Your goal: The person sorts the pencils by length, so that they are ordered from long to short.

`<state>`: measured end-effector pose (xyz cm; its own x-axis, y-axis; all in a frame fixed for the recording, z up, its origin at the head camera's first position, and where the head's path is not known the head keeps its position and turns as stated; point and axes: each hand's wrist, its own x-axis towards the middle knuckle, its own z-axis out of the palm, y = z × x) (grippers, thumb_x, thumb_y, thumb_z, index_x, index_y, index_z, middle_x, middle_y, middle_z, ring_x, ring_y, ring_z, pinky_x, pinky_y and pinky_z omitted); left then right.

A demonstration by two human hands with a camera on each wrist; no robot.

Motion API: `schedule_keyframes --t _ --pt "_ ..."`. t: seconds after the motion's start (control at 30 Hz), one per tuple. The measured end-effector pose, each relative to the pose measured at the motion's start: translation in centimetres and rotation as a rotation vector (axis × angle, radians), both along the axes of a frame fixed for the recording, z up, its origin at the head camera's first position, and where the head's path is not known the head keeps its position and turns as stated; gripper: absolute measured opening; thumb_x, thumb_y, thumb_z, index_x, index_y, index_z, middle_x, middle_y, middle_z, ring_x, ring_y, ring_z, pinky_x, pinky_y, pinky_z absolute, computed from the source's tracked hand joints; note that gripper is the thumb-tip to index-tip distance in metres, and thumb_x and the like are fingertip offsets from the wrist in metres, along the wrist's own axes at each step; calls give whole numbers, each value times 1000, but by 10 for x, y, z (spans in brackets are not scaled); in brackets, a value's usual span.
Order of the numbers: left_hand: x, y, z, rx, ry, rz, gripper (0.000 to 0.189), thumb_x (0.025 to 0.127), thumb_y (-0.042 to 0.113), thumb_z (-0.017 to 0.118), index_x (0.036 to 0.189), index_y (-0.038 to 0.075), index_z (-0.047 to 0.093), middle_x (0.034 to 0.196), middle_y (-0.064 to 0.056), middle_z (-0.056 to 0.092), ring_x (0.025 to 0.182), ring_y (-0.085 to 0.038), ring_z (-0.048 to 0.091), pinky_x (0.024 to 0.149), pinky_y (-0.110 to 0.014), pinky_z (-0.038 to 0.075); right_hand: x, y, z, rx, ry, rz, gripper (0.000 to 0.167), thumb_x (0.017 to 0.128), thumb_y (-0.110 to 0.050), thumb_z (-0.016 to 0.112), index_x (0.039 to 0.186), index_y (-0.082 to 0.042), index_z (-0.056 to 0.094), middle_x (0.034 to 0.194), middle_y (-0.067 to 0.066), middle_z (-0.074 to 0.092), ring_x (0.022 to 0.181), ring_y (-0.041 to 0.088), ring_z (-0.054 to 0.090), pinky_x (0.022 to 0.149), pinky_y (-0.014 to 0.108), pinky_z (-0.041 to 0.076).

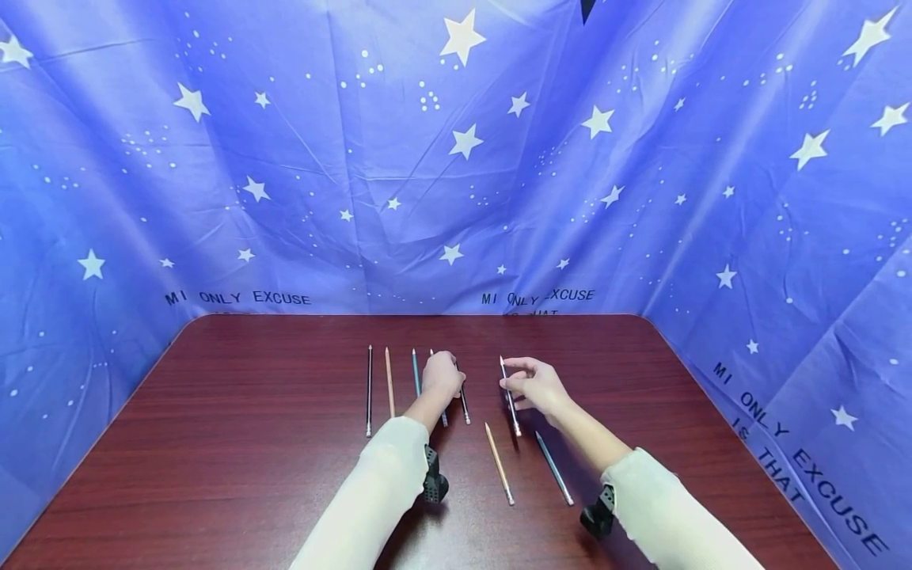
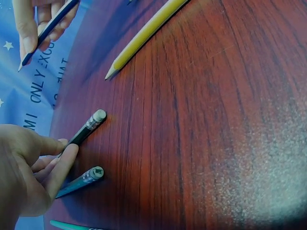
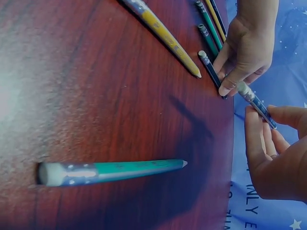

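Observation:
Toward the middle of the table, my left hand [image 1: 442,376] pinches a black pencil [image 2: 85,129] between thumb and fingers, its eraser end sticking out toward me. Close beside that pencil lies a dark green one [image 2: 82,183], partly covered by the hand. My right hand [image 1: 539,388] grips a dark blue pencil [image 1: 511,402] with thumb and fingertips, held above the table with its point away from me. Nearer to me lie a yellow pencil [image 1: 499,464] and a teal pencil [image 1: 554,469], below the right hand in the head view.
Left of my left hand, a black pencil [image 1: 369,392], a yellow pencil [image 1: 389,380] and a teal pencil [image 1: 416,372] lie in a row, points away from me. The dark red table [image 1: 235,443] ends at a blue star-patterned curtain [image 1: 356,158].

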<state>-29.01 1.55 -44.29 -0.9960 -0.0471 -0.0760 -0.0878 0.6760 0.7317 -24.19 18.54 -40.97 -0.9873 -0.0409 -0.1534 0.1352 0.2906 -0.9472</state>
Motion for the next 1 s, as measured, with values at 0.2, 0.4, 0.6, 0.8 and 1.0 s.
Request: schedule_keyframes --t 0.2,0.4,0.6,0.8,1.0 --pt "0 0 1 -33 7 8 32 83 8 65 114 1 61 102 -13 69 70 -20 67 56 -24 54 -10 -6 -1 11 29 -15 43 80 0 66 122 4 55 73 -1 63 57 9 56 58 34 57" --pt "1 0 1 -19 1 2 33 85 10 65 117 1 60 103 -14 69 64 -18 66 59 -25 55 -20 -13 -6 7 49 -34 42 79 2 66 120 5 56 72 0 64 55 8 56 55 34 57" --pt "1 1 1 -4 -11 14 35 85 11 66 118 1 60 106 -13 68 68 -19 67 61 -27 56 -28 -20 -14 3 41 -61 42 80 2 66 121 4 56 76 7 66 54 8 55 53 31 56" --pt "0 2 0 2 -20 13 35 86 12 66 119 2 59 111 -13 66 80 -22 67 58 -26 55 -35 -23 -23 15 24 -95 41 80 2 66 120 1 58 70 0 62 54 9 55 52 28 54" --pt "0 2 1 -29 -13 6 34 86 13 66 117 2 60 107 -12 68 85 -22 67 64 -28 56 -41 -24 -29 18 5 -104 41 79 2 66 119 0 58 70 2 63 54 11 55 50 26 52"
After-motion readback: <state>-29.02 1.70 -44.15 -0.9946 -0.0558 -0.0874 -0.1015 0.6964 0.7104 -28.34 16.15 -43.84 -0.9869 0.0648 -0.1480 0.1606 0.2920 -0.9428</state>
